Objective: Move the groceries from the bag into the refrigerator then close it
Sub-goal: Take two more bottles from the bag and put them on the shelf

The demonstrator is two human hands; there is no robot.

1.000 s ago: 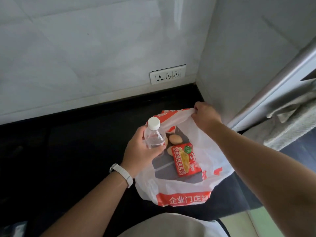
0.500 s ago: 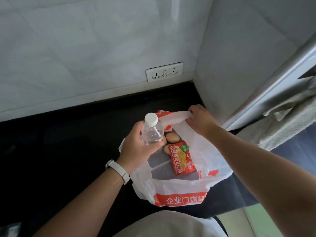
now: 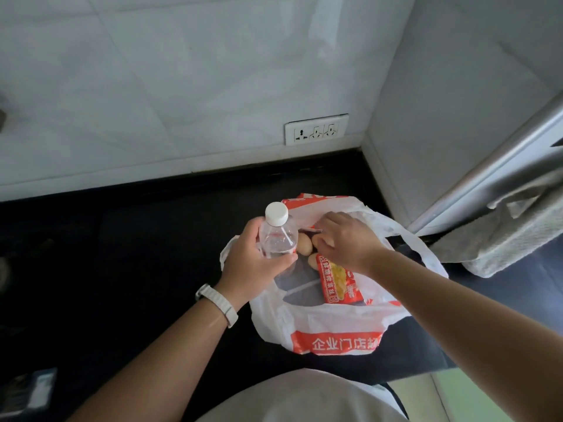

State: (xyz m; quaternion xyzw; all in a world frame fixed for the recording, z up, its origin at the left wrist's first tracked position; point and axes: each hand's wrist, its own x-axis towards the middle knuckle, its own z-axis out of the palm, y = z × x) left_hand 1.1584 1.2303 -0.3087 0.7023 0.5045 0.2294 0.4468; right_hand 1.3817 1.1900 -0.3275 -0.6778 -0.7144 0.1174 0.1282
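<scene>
Counter (image 3: 122, 254): black and glossy, it ran along a pale tiled wall (image 3: 182, 86) and filled the left half of the view; a dim object at its lower left corner was too dark to make out.
Wristband (image 3: 217, 304): a white band sat on the left wrist.
Left hand (image 3: 259, 257): raised above the left rim of the bag, its fingers and thumb were curled round the lower body of the bottle.
Bottle (image 3: 278, 239): clear plastic with a white cap (image 3: 276, 213), it was held upright in the left hand, out of the bag and over its left edge.
Eggs (image 3: 304, 245): brown, they lay together on the bottom of the bag at its far end; two were plainly visible and a third showed partly under the right fingers.
Wall socket (image 3: 316, 129): a white plate was set low in the wall, behind the bag.
Bag (image 3: 320, 330): thin white plastic with orange bands and printed characters, it rested on the counter near the corner with its mouth spread wide.
Packet (image 3: 338, 281): a flat red pack with a yellow picture lay inside the bag, just beside the eggs and partly under the right wrist.
Right hand (image 3: 347, 239): reaching down into the bag, its fingers were bent with the tips at the eggs; whether they had actually closed on one could not be told.
Metal edge (image 3: 487, 178): a silver-grey slanted bar stood at the right; I could not tell whether it was part of the refrigerator.
Towel (image 3: 511, 239): a grey cloth was draped just below that bar.
</scene>
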